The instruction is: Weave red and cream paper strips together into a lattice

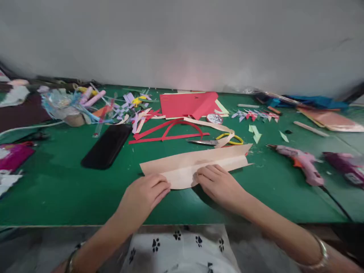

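Observation:
A creased sheet of peach paper [179,163] lies across the green table in front of me, its far flap raised along a lengthwise fold. My left hand [149,189] is closed on the near edge at its left part, fingertips pinched together. Over the middle of the sheet, my right hand [217,184] has its fingers curled onto the same near edge; the thumb is mostly hidden. Just beyond the sheet rest yellow-handled scissors [203,142], with a curling peach strip [226,140] over them. Thin red paper strips [167,132] lie to their left.
A black phone [107,146] lies at left. Red paper [182,105] and small woven paper pieces [126,108] sit toward the wall. A pink glue gun [303,163] and a purple one [345,167] lie at right. The green table's front edge [182,223] runs close to me.

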The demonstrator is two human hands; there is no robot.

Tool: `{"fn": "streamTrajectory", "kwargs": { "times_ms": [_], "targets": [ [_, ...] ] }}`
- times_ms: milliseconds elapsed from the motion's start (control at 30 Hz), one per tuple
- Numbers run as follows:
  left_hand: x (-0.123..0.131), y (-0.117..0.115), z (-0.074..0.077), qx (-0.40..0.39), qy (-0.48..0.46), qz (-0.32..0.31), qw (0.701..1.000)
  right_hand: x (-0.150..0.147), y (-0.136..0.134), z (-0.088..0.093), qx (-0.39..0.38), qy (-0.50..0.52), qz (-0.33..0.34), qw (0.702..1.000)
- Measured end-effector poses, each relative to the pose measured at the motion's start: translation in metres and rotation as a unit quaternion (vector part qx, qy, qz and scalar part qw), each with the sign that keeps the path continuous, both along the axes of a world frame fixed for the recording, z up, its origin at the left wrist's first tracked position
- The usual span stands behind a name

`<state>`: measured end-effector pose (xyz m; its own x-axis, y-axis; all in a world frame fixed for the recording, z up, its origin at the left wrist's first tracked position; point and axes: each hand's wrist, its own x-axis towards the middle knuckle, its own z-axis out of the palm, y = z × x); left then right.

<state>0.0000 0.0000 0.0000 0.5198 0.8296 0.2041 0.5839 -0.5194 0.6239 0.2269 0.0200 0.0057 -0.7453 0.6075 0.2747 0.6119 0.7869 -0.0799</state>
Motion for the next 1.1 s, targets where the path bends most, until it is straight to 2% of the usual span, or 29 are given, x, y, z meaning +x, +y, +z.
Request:
{"fn": "streamTrajectory", "kwargs": {
  "times_ms": [200, 367, 567, 700, 833, 1100],
  "targets": [
    [0.001, -0.005, 0.001, 0.101, 0.037, 0.043, 0.993, -0.01, 0.003, 0.007, -0.093, -0.005, 0.031, 0.995],
    [-0.009, -0.002, 0.004, 0.056, 0.06, 0.07, 0.994, -0.018, 0.009, 0.008, -0.12, -0.005, 0.045, 0.992],
    [-0.013, -0.001, 0.002, 0.045, 0.091, 0.097, 0.99, -0.039, 0.014, 0.004, -0.077, -0.032, 0.037, 0.996],
    [-0.015, -0.003, -0.001, 0.081, 0.139, 0.134, 0.978, -0.045, 0.016, 0.005, -0.07, -0.056, 0.024, 0.996],
    [-0.017, -0.004, -0.002, 0.114, 0.146, 0.136, 0.973, -0.046, 0.017, 0.006, -0.072, -0.05, 0.01, 0.996],
    [-0.02, -0.002, -0.006, 0.1, 0.162, 0.149, 0.97, -0.048, 0.019, 0.006, -0.136, -0.049, -0.017, 0.989]
  ]
}}
